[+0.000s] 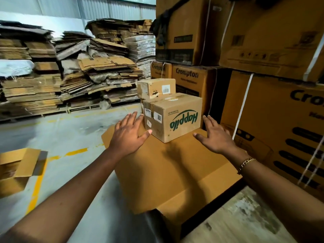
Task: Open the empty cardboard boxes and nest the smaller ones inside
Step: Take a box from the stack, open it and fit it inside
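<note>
The printed box [175, 118] sits on a large closed box [168, 171], with a small box [156, 88] on top of it. The left hand [128, 134] is just left of the printed box and the right hand [216, 137] just right of it, fingers [128, 119] spread straight, holding nothing.

I've got the left hand [128, 135] and right hand [216, 137] spread either side of the Happilo box [175, 118], which fills the gap between them. A small box [156, 88] sits on its far left corner, so there's something in the way above it. Just right of the right hand, the wall of Crompton cartons [271, 120] leaves only a narrow slot. On my side of both hands, the big box [175, 172] shows bare flat top. Left of the left hand the floor [61, 134] lies wide, with an open box [17, 165] well off that way.
</note>
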